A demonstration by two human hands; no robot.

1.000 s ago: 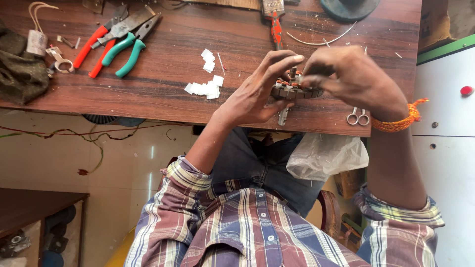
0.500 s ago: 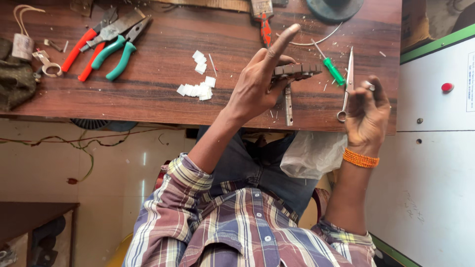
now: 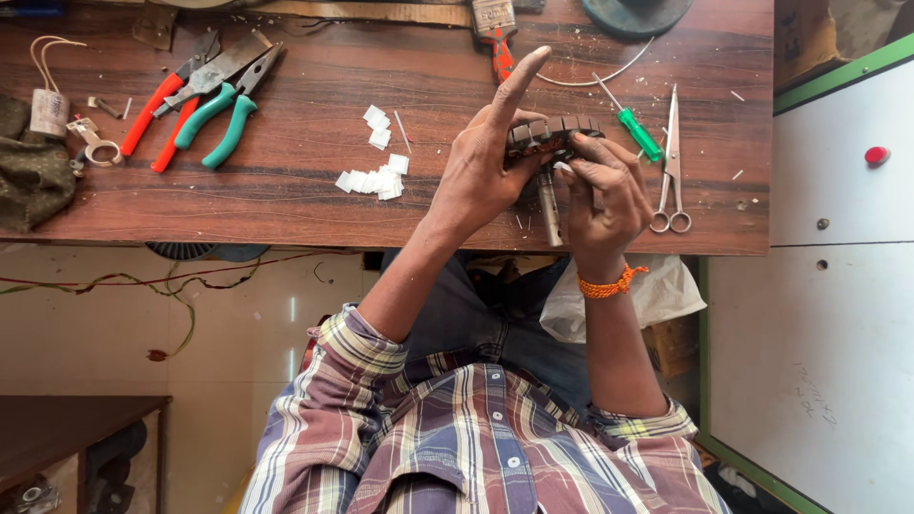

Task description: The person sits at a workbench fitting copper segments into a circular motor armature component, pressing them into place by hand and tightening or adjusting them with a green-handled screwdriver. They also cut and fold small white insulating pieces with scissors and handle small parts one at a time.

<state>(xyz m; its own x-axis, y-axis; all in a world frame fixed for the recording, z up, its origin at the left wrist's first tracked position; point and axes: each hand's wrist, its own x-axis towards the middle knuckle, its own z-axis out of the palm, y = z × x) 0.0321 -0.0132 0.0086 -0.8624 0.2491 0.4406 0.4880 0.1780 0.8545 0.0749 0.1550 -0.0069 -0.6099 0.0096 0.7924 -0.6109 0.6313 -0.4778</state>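
- Lying at the far left of the wooden workbench (image 3: 286,205) are a dark cloth (image 3: 33,181) and a small wound coil with loose leads (image 3: 46,109); neither is touched.
- Next along, red-handled pliers (image 3: 157,114) and green-handled pliers (image 3: 224,114) are seen side by side, well apart from the hands.
- A scatter of small white paper slips (image 3: 376,176) is found near the middle of the bench, just left of the hands.
- The left hand (image 3: 486,167) is closed around the slotted motor core (image 3: 557,135) from the left, its index finger raised straight and free of the part.
- The core is held above the front edge of the bench, between both hands, with its steel shaft (image 3: 547,205) pointing down toward the person.
- The part is judged heavy for its bulk, rigid and unbending; sharp slot edges are likely, so it is best taken by the outer stack or by the shaft, never by any fine wire.
- The right hand (image 3: 605,195) is curled over the core from the right, fingertips pressed at its slots.
- A green-handled screwdriver (image 3: 636,131) and scissors (image 3: 671,162) are left lying just right of the hands.
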